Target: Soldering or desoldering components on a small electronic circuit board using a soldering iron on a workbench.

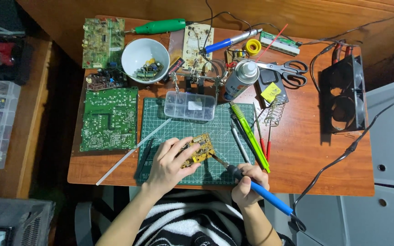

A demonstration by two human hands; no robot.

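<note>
At lower centre of the frame, the left hand point(168, 165) presses a small yellow circuit board point(198, 149) onto a green cutting mat point(215, 125). The right hand point(250, 183) grips a blue-handled soldering iron point(256, 188), its tip touching the board's edge.

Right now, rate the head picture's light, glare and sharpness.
Head view: even overhead light on the table, corners dark; bright glare on the spray can top and white bowl; left hand, board and right hand sharp.
</note>
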